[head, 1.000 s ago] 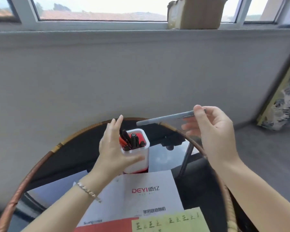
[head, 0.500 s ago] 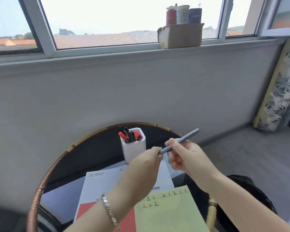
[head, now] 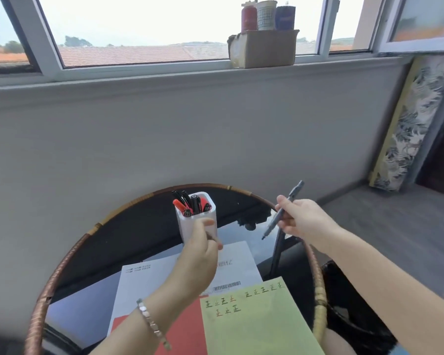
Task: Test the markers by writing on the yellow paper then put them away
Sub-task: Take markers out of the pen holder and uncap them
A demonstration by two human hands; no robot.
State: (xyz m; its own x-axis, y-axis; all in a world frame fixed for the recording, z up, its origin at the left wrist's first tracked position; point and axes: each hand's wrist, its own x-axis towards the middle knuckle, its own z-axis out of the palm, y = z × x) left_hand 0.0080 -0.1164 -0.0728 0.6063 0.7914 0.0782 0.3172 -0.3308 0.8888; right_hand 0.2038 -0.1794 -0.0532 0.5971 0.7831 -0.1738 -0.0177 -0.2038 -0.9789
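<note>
At the centre right of the frame, above the far side of the table, the grey marker (head: 272, 224) is clamped in the right hand (head: 303, 219). The fingers are curled round the mid-barrel, the bare tip points down and left, and the rear end points up toward the wall. The marker is clear of the paper.

The left hand (head: 198, 254), lower centre, is closed, with thumb and forefinger pinching a small dark cap (head: 211, 236). Blur prevents firm identification of that item.

The yellow paper (head: 254, 326) lies at bottom centre, well below the tip. Test characters run along its upper edge and the rest is unmarked.

Behind the left hand stands the white pen holder (head: 186, 226), with red and black markers (head: 190, 204) upright in it. A white and red sheet (head: 144, 278) lies under the yellow paper on the rattan-rimmed round table (head: 69, 254).

Assessment: the step in hand is bringing the tip to the paper. Recommended:
- Shift the grip nearer the tip.
- Lower the tip onto unmarked yellow beside the existing characters.
- Steady the paper with the left hand while retaining the cap.
- Write lightly and keep ink off the white sheet.
</note>
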